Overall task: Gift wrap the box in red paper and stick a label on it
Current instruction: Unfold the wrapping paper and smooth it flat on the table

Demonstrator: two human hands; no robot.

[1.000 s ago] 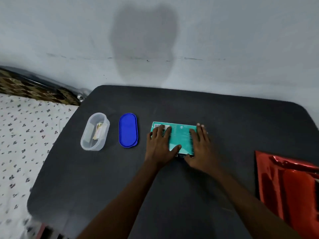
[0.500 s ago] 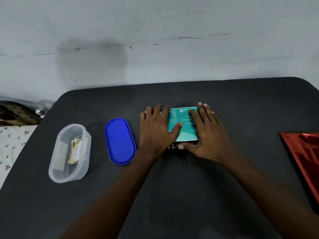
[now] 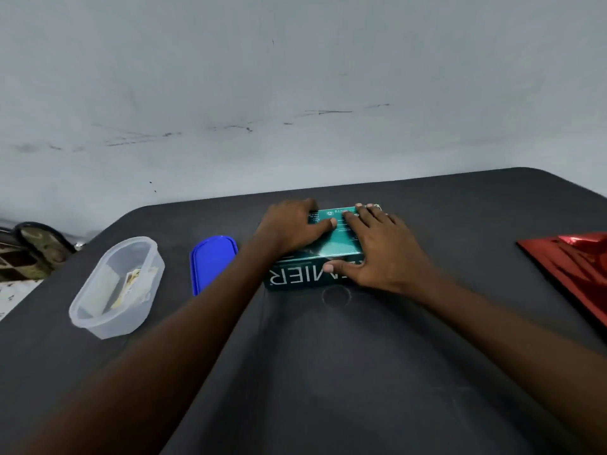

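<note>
A teal box (image 3: pixel 338 244) sat on the black table (image 3: pixel 328 372), slightly above and right of frame centre, its near side face showing white letters upside down. The left hand (image 3: pixel 289 229) lay over the box's left end, fingers curled down across the top and far edge, thumb stretched flat on the top face. The right hand (image 3: pixel 377 247) covered the right end, fingers reaching to the far edge, thumb pressed against the near side face; both hands gripped the box between them. Red paper (image 3: pixel 571 267), shiny and creased, lay at the right edge of the frame, well apart from the box. A blue lid (image 3: pixel 212 262) lay just left of the left forearm. Further left stood a clear plastic container (image 3: pixel 118 287) holding paper slips.
</note>
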